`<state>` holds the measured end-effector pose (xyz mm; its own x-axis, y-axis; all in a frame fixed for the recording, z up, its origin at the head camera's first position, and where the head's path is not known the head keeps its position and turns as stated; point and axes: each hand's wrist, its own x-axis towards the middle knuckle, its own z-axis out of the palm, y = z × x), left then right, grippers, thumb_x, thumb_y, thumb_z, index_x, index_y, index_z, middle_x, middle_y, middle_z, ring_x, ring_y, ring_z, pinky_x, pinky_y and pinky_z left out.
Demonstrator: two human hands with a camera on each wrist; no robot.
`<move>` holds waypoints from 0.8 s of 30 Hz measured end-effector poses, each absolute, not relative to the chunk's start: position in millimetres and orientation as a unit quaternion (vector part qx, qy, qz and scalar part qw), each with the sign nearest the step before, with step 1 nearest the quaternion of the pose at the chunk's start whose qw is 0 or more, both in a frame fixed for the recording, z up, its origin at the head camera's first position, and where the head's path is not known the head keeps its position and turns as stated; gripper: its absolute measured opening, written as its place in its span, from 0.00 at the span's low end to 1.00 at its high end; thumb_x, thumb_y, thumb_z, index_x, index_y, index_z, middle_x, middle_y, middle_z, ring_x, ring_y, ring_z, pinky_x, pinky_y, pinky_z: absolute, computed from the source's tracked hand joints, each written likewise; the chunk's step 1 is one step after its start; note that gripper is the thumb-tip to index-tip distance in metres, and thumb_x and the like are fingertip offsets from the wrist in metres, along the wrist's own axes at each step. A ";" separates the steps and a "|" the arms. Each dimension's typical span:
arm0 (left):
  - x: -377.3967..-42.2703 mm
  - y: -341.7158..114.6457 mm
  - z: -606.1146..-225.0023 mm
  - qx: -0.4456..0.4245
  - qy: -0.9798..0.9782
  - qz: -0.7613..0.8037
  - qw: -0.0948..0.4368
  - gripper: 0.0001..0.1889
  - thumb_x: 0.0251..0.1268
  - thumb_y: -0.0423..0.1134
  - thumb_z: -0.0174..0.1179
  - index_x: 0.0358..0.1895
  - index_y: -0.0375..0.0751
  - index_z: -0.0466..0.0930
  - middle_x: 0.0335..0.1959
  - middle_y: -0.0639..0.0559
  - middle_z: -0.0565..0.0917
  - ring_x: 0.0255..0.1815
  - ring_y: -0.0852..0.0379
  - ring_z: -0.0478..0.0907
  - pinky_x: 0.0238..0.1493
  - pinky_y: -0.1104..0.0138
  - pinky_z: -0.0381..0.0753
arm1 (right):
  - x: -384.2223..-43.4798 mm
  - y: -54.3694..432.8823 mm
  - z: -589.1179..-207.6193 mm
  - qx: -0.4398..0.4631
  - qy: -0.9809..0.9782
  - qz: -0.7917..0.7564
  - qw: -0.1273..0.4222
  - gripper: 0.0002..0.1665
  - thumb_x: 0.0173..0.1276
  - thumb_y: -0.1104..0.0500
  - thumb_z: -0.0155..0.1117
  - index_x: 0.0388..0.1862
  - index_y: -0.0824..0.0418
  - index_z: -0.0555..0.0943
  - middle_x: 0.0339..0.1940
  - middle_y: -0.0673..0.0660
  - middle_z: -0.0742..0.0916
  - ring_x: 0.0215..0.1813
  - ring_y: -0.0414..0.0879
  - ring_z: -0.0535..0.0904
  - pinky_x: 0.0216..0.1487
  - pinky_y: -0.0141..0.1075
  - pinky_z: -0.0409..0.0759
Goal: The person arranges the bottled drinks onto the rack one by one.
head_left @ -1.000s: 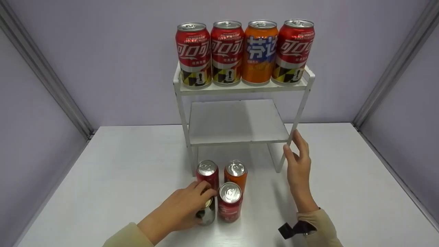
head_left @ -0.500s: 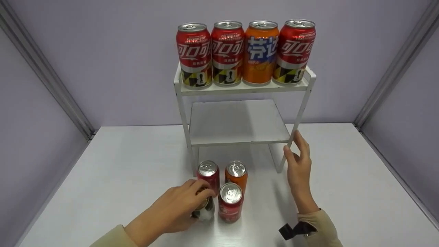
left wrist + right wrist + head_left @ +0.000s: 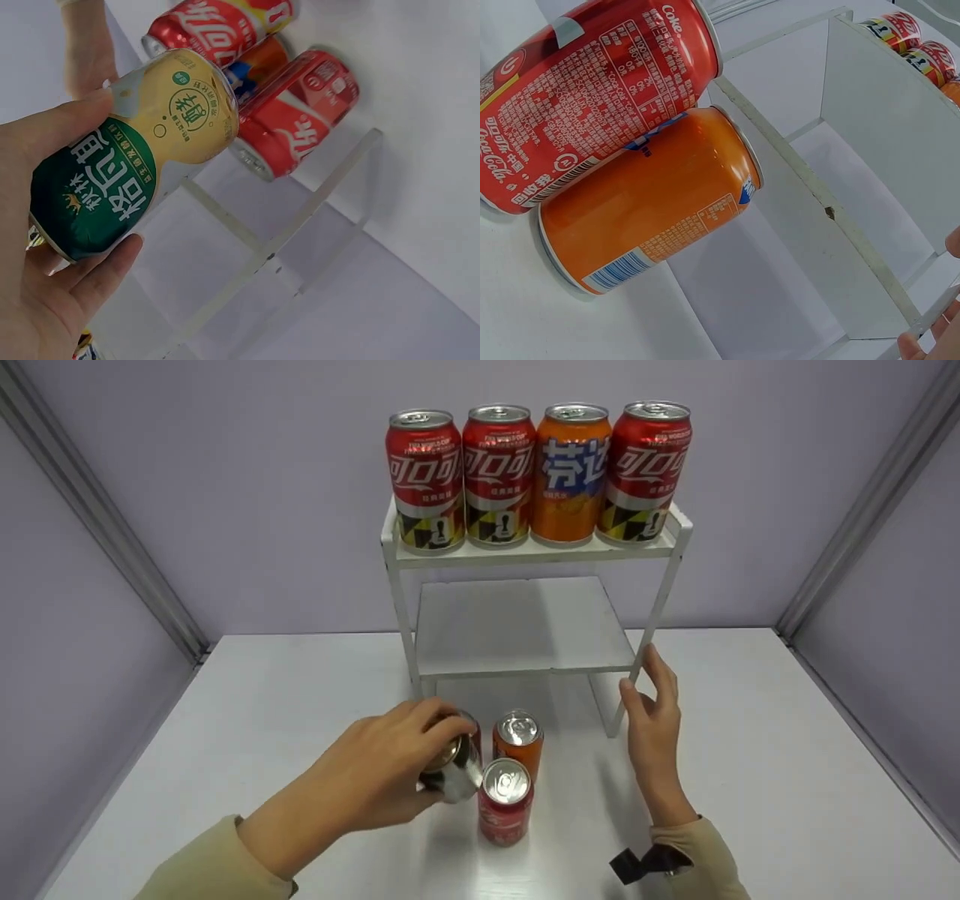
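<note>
My left hand (image 3: 375, 769) grips a green-and-gold drink can (image 3: 112, 165), fingers and thumb round its sides. In the head view the can tilts above the table, partly covered by the fingers. Close beside it stand a red cola can (image 3: 504, 817) and an orange soda can (image 3: 519, 754). Another red can (image 3: 300, 112) is mostly hidden behind the left hand in the head view. My right hand (image 3: 655, 742) holds the front right leg of a white two-tier rack (image 3: 525, 622), thumb and fingers on either side of the leg.
Several cans, including a red cola can (image 3: 426, 487) and an orange can (image 3: 570, 484), stand in a row on the rack's top shelf. The middle shelf board lies below. Grey-white panels (image 3: 885, 547) enclose the white table (image 3: 300, 697) at the back and sides.
My left hand has lifted the green-and-gold can from beside the front red can, upward and toward the rack, tilting it. My right hand stays at the rack leg.
</note>
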<state>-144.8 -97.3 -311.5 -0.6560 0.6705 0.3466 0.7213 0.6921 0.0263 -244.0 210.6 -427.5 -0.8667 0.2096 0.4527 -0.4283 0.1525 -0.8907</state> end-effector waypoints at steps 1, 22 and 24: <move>-146.8 -96.7 -307.3 -0.381 -0.906 -0.082 0.164 0.35 0.41 0.41 0.81 0.57 0.47 0.76 0.53 0.50 0.77 0.50 0.52 0.79 0.35 0.58 0.84 | -244.1 210.9 -427.3 0.076 -0.719 0.645 0.246 0.33 0.77 0.62 0.54 0.78 0.62 0.58 0.74 0.57 0.66 0.76 0.47 0.58 0.65 0.38 0.66; -206.2 -74.5 -276.5 -0.284 -0.929 -0.069 0.225 0.37 0.44 0.41 0.80 0.61 0.41 0.74 0.57 0.42 0.78 0.57 0.45 0.74 0.45 0.52 0.83 | -244.3 210.3 -427.3 0.069 -0.718 0.649 0.244 0.33 0.77 0.62 0.54 0.77 0.62 0.59 0.74 0.56 0.66 0.75 0.46 0.59 0.65 0.36 0.65; -211.1 -73.1 -275.6 -0.277 -0.931 -0.067 0.228 0.38 0.43 0.39 0.80 0.62 0.41 0.74 0.57 0.42 0.77 0.57 0.44 0.74 0.46 0.52 0.83 | -244.4 210.3 -427.3 0.072 -0.717 0.649 0.246 0.33 0.77 0.62 0.54 0.77 0.63 0.59 0.74 0.56 0.66 0.75 0.47 0.59 0.64 0.34 0.66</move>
